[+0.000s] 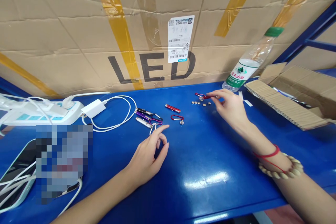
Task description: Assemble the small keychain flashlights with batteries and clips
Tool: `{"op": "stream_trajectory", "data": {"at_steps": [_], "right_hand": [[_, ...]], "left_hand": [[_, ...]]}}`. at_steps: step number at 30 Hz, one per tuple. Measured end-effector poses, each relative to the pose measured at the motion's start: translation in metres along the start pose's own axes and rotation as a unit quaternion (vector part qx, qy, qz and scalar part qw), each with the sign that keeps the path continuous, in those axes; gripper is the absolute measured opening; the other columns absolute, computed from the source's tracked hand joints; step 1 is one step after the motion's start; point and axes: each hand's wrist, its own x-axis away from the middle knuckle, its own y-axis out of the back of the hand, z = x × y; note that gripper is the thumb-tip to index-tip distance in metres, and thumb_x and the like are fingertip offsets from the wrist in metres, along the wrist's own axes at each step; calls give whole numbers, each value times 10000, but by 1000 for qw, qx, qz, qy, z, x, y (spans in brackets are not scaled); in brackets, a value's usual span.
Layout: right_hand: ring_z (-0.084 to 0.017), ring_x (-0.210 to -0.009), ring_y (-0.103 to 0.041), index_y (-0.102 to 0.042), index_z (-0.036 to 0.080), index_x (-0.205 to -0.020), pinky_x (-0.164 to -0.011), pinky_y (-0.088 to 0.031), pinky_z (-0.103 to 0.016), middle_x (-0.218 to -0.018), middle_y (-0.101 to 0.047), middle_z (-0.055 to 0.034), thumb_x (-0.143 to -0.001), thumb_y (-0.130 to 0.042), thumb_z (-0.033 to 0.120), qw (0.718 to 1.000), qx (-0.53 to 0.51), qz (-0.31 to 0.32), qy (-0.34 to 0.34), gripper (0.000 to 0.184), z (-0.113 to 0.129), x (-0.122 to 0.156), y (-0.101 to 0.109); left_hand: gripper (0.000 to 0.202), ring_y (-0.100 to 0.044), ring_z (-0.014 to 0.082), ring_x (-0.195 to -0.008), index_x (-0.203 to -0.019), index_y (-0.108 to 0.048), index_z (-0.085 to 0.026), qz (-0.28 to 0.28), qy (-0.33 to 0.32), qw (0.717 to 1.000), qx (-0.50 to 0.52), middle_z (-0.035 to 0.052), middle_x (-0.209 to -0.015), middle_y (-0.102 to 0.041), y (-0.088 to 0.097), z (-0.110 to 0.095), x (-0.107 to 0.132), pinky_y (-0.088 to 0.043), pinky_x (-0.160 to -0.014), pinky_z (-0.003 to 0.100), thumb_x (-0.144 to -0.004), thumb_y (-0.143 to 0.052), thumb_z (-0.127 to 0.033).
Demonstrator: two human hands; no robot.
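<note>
My right hand (228, 106) reaches to the far middle of the blue table (204, 154) and pinches a small red keychain flashlight part (205, 97) beside a row of several button cells (201, 103). My left hand (149, 155) rests on the table with its fingers loosely curled and holds nothing; its forefinger points toward a cluster of small keychain flashlights (147, 117), black, purple and silver. A red flashlight body (172, 108) and a red carabiner clip (177, 117) lie between the hands.
A large cardboard box marked LED (152, 66) stands along the back. A water bottle (246, 64) leans at the right, by an open carton (294, 91). At the left lie a white power strip (39, 112), a charger with cable (94, 108) and a phone (18, 175).
</note>
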Motion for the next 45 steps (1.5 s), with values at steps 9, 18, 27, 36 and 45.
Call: {"op": "stream_trajectory", "data": {"at_steps": [9,18,27,36,45], "right_hand": [[-213,-929,-618,-680,169,-977,-784,-514,-362,-1046,-651,-103,-821,-487,185,995,-76,44,42,249,-2,0,-15],[-251,-1273,-367,-475,242,-1280,-1021,-311,-484,-1393,-399,-89,-835,-540,393,958,-76,194,196,474,54,23,-12],[-204,-1253,-408,-535,214,-1228,-1015,-341,-442,-1358,-452,-87,-924,-378,200,941,-106,229,227,342,46,21,-31],[-210,-940,-623,-705,203,-900,-824,-476,-362,-998,-687,-52,-844,-550,230,969,-45,149,194,167,26,11,-27],[-234,-881,-620,-713,192,-848,-704,-509,-323,-919,-690,-52,-840,-555,242,986,83,85,121,166,20,12,-19]], "left_hand": [[393,-456,116,-656,-1273,-296,-221,4,1,1000,-12,5,-848,-535,1,-1,1,-413,-663,233,-886,-357,-189],[353,-506,113,-679,-1241,-339,-232,4,3,1000,-16,0,-866,-547,1,-1,0,-428,-691,235,-892,-364,-185],[338,-530,123,-743,-1228,-363,-224,7,1,1000,-25,7,-880,-549,2,-2,0,-433,-708,235,-893,-363,-180],[333,-517,127,-738,-1224,-367,-234,9,7,1000,-22,7,-892,-541,2,-1,1,-430,-712,243,-895,-370,-185],[317,-537,141,-764,-1202,-402,-216,-3,-14,999,-29,18,-883,-559,0,-1,0,-448,-727,257,-889,-374,-174]]}}
